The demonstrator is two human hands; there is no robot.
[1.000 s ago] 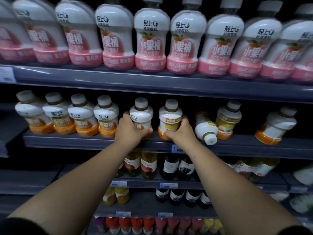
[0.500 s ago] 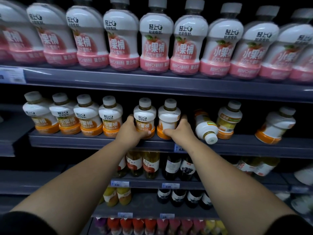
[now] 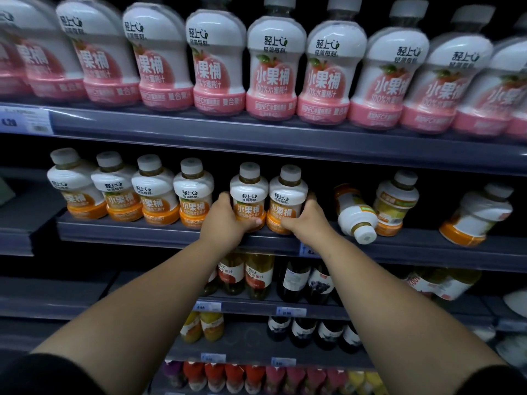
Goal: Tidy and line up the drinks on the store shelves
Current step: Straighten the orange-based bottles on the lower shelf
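On the middle shelf (image 3: 171, 235) stand small white bottles with orange bases. My left hand (image 3: 226, 220) grips the base of one upright orange bottle (image 3: 248, 192). My right hand (image 3: 306, 220) grips the orange bottle beside it (image 3: 288, 195); the two bottles stand side by side, touching. Left of them several orange bottles (image 3: 155, 192) form a row, with a gap before my left hand. To the right a bottle (image 3: 353, 215) lies tipped forward with its cap toward me, a yellow-labelled bottle (image 3: 395, 201) stands behind it, and another bottle (image 3: 476, 215) leans at the far right.
The top shelf carries a tight row of large pink-based bottles (image 3: 273, 69). Below my arms are dark and yellow juice bottles (image 3: 258, 275), then smaller bottles (image 3: 302, 332) and a bottom row of coloured drinks (image 3: 236, 374). Price tags (image 3: 25, 121) sit on the shelf edges.
Both hands have brought their two bottles closer together, closing the gap between them. The left bottle's label now faces front. The view has shifted slightly.
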